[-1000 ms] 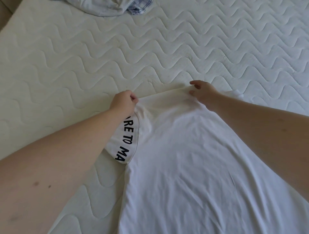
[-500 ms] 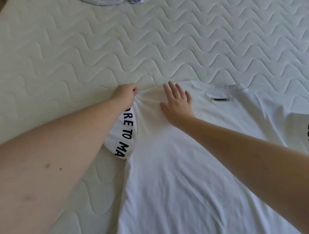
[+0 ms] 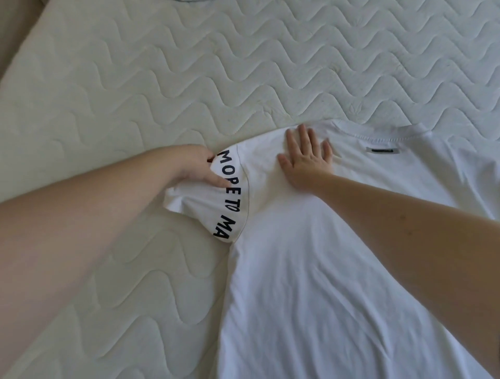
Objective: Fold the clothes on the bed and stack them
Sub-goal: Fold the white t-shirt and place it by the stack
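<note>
Since half a second ago the sleeve [image 3: 213, 200] has been pulled out sideways from under the left hand [image 3: 194, 169], so more of its black lettering shows ("MOPE TO MA"), and the right hand [image 3: 307, 159] has slid a little toward the collar [image 3: 378, 136] but lies flat as before. The white T-shirt [image 3: 311, 270] lies spread on the quilted mattress [image 3: 162, 81], collar end far from the person, hem end running down out of view toward the body, so its long axis runs away from the person, roughly along the right forearm. Left hand is on the sleeve just left of the shoulder seam, fingers bent, seemingly pinching the sleeve fabric, though the exact hold is partly hidden. Right hand is spread, palm down, pressing on the shoulder area just right of that seam, between the sleeve and the collar label [image 3: 382, 150]. The two hands are near each other, with the seam between them. Left hand is the nearer one to the sleeve; the likely next move is folding the sleeve over toward the right hand, across the shirt body. A sliver of other fabric [image 3: 189, 1] sits at the top edge, well beyond both hands.
</note>
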Action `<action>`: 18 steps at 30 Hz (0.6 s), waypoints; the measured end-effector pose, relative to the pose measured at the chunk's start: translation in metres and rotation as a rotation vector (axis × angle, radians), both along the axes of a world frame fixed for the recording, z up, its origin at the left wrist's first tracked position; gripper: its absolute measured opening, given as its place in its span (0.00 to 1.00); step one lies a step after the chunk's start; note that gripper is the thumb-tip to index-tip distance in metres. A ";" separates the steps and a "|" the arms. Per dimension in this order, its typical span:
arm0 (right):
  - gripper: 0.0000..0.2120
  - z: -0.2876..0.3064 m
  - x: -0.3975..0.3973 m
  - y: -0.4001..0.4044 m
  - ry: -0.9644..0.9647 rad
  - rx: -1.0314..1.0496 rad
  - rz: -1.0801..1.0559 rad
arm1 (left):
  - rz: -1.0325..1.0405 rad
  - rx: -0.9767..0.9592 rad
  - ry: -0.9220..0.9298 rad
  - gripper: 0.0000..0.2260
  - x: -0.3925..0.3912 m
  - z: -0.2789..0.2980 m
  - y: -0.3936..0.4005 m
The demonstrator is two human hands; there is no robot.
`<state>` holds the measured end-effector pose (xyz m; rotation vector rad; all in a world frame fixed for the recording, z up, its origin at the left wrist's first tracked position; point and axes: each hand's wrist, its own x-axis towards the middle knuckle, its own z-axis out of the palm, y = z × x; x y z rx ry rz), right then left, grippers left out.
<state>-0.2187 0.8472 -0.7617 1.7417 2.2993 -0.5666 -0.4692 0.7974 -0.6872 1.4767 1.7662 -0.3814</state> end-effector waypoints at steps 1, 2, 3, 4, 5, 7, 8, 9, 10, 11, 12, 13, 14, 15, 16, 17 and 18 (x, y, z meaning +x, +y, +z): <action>0.31 0.001 0.000 0.001 -0.002 -0.015 0.000 | -0.022 -0.082 0.023 0.24 -0.006 0.004 -0.006; 0.31 0.003 -0.001 0.002 -0.009 -0.029 0.005 | -0.015 -0.127 0.018 0.24 -0.014 0.005 -0.014; 0.32 0.007 -0.002 0.004 -0.019 -0.050 0.012 | 0.020 -0.133 -0.019 0.23 -0.021 0.007 -0.021; 0.32 0.012 -0.002 0.006 -0.035 -0.076 0.018 | 0.084 -0.108 -0.093 0.20 -0.026 0.007 -0.030; 0.33 0.019 -0.001 0.008 -0.058 -0.098 0.025 | 0.186 -0.070 -0.211 0.17 -0.029 0.009 -0.039; 0.34 0.030 0.002 0.011 -0.099 -0.100 0.045 | 0.474 -0.035 -0.492 0.11 -0.029 0.012 -0.054; 0.34 0.034 0.003 0.009 -0.096 -0.086 0.052 | 0.601 -0.033 -0.591 0.11 -0.028 0.011 -0.061; 0.34 0.039 0.003 0.003 -0.077 -0.063 0.058 | 0.689 -0.018 -0.636 0.12 -0.028 0.011 -0.068; 0.34 0.042 0.002 -0.005 -0.048 -0.032 0.064 | 0.731 0.011 -0.637 0.13 -0.027 0.009 -0.073; 0.34 0.043 0.000 -0.016 -0.014 0.001 0.074 | 0.741 0.049 -0.610 0.12 -0.026 0.008 -0.077; 0.33 0.044 -0.005 -0.028 0.023 0.030 0.086 | 0.744 0.093 -0.571 0.10 -0.025 0.007 -0.081; 0.32 0.046 -0.012 -0.041 0.066 0.052 0.092 | 0.766 0.129 -0.540 0.09 -0.026 0.008 -0.085; 0.31 0.049 -0.019 -0.053 0.116 0.077 0.087 | 0.811 0.144 -0.536 0.09 -0.027 0.009 -0.088; 0.28 0.052 -0.028 -0.065 0.183 0.115 0.071 | 0.862 0.133 -0.562 0.10 -0.029 0.011 -0.091; 0.25 0.055 -0.036 -0.077 0.266 0.159 0.049 | 0.906 0.106 -0.607 0.11 -0.033 0.012 -0.093; 0.22 0.059 -0.046 -0.090 0.350 0.208 0.035 | 0.939 0.079 -0.655 0.11 -0.036 0.012 -0.096; 0.18 0.063 -0.056 -0.105 0.426 0.259 0.031 | 0.964 0.059 -0.687 0.12 -0.039 0.011 -0.098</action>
